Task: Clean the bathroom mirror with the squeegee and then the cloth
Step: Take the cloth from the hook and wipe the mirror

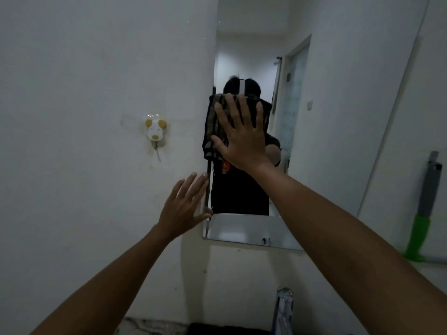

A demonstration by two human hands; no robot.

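The right hand [238, 135] is stretched forward with spread fingers and presses the striped cloth [215, 126] flat on the mirror [249, 52]. The left hand [186, 205] is open, fingertips touching the mirror's left edge. The squeegee [425, 209] leans against the right wall. No writing is readable.

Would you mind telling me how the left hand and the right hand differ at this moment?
The right hand presses the striped cloth flat against the mirror; the left hand holds nothing. The right is higher, mid-glass; the left sits lower at the mirror's left edge. Both have fingers spread.
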